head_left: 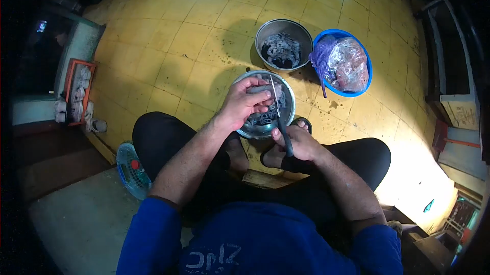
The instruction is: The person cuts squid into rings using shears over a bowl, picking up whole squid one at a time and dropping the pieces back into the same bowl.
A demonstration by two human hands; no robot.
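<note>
My left hand (pixel 244 102) pinches a soft, pale grey piece of squid (pixel 259 89) between thumb and fingers above a metal bowl (pixel 290 87). Dark, glossy squid rings (pixel 266 117) lie in the bowl, partly covered by my hands. My right hand (pixel 298 142) is closed around the black handle of a knife (pixel 278 105). Its narrow blade points away from me and crosses near the right end of the held squid. The exact contact there is too small to make out.
Beyond the bowl stands a metal pot (pixel 284 26) with greyish pieces in dark liquid. Right of it, a blue basin (pixel 368 73) holds clear and purple plastic bags. A turquoise basket (pixel 130 170) sits by my left knee. Shoes fill an orange rack (pixel 76 91) at far left.
</note>
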